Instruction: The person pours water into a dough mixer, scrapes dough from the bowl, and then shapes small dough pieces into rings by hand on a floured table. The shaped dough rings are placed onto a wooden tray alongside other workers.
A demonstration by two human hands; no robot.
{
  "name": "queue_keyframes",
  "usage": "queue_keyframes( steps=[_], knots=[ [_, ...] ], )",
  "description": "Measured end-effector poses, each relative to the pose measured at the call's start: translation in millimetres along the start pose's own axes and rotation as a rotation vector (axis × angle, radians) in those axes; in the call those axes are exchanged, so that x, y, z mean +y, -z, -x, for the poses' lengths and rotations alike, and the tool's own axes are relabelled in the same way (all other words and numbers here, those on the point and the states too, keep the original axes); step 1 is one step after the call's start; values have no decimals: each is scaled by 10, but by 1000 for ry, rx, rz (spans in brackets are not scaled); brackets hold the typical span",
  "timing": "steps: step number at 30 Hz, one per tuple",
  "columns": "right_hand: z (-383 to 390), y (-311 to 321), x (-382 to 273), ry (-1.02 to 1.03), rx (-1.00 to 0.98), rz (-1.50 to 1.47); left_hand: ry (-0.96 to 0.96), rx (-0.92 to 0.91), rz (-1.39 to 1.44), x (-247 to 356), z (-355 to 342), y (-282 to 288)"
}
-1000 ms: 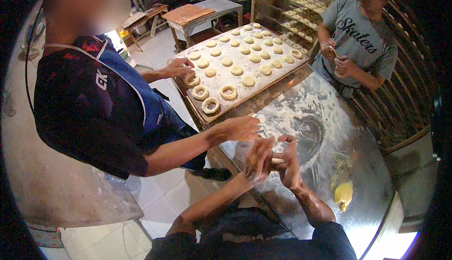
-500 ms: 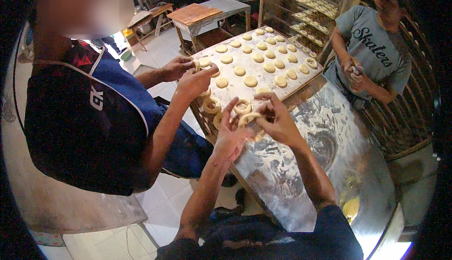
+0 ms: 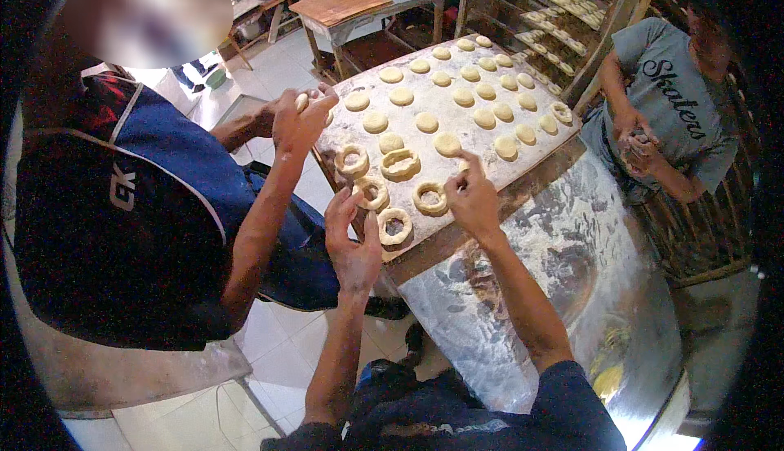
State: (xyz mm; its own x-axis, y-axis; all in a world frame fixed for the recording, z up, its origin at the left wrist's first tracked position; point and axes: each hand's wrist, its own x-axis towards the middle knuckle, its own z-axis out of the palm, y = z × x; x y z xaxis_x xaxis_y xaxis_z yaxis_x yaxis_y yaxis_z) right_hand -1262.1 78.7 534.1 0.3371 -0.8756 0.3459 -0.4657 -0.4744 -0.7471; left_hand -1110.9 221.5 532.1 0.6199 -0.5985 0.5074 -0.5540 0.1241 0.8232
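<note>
A floured board carries rows of pale dough rounds and several dough rings near its front left corner. My left hand is open and empty, its fingers spread beside a dough ring at the corner. My right hand has its thumb and forefinger bent around a dough round that they largely hide, at the board's front edge. Just left of those fingers lies another dough ring. An oval, stretched ring sits farther back.
The board rests on a flour-dusted metal table. At left, a person in an apron handles dough over the board's left edge. Another person in a grey shirt stands at right. Behind are a rack of trays and a low table.
My hands have moved apart; the dough ring that was between them is out of them, on the board. My left hand went left, and my right hand has come to a dough round.
</note>
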Motion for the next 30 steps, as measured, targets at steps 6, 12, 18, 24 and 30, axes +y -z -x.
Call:
queue_keyframes(
  steps=[6,12,18,24,30],
  knots=[
    [-191,-448,-113,648,-94,464,187,8,170,-17,40,-7],
    [-407,-459,-70,619,-291,588,192,17,152,18,379,183],
    [-1099,-557,-66,126,-313,265,239,27,170,-23,464,275],
    [-1429,-949,-117,322,-609,451,146,12,119,16,326,207],
    [-837,48,18,4,-307,-644,-188,-303,-253,-132,-797,-353]
  ],
)
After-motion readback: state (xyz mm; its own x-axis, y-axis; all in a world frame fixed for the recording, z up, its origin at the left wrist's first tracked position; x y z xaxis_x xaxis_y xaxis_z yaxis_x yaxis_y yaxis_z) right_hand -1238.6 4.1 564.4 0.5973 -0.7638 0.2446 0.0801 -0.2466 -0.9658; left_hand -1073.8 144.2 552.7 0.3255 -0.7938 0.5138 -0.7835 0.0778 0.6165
